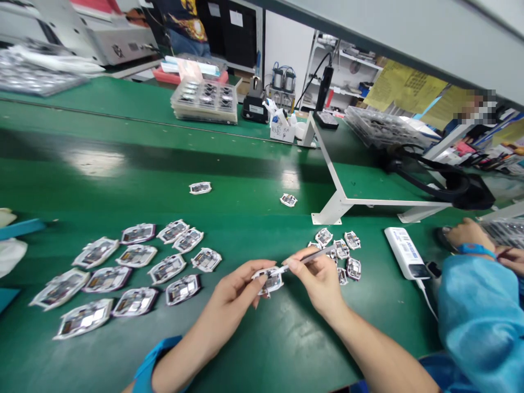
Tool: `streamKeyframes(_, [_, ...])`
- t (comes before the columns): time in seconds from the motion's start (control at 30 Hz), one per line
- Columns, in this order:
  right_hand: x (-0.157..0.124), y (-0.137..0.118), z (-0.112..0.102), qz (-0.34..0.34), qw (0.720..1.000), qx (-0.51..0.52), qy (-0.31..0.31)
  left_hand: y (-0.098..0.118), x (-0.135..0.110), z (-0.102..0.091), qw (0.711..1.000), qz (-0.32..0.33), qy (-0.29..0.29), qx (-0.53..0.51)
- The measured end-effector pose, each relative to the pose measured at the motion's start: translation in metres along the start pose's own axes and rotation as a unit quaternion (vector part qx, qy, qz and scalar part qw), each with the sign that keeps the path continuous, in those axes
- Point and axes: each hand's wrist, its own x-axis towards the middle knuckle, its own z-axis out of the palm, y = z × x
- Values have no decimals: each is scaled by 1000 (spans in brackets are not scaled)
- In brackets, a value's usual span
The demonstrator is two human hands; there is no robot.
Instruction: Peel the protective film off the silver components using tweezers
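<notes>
The green desk (262, 355) carries rows of white-framed modules (137, 255) — a smaller cluster (333, 251) lies further along — plus a white power bank (406, 252) and stacked trays (204, 102).

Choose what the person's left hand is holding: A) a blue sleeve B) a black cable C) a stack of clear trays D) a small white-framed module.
D: the left hand pinches the small white-framed module between thumb and fingers, while the right hand brings a slim tool to it.

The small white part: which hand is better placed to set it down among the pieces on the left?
Probably the left hand: it holds the small white part and is nearer those pieces, while the right hand holds a thin tool.
</notes>
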Motion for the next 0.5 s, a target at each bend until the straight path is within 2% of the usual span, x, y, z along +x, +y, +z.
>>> streamKeyframes(0.17, [-3,-1,0,-29,999,-31,0,-3,0,1,1000,-10,10,-19])
streamKeyframes(0.37, [-8,0,0,-63,996,-65,-6,-6,1,8,996,-56,30,-63])
streamKeyframes(0.5, [-11,0,2,-77,994,-78,-17,-10,4,12,996,-45,58,-60])
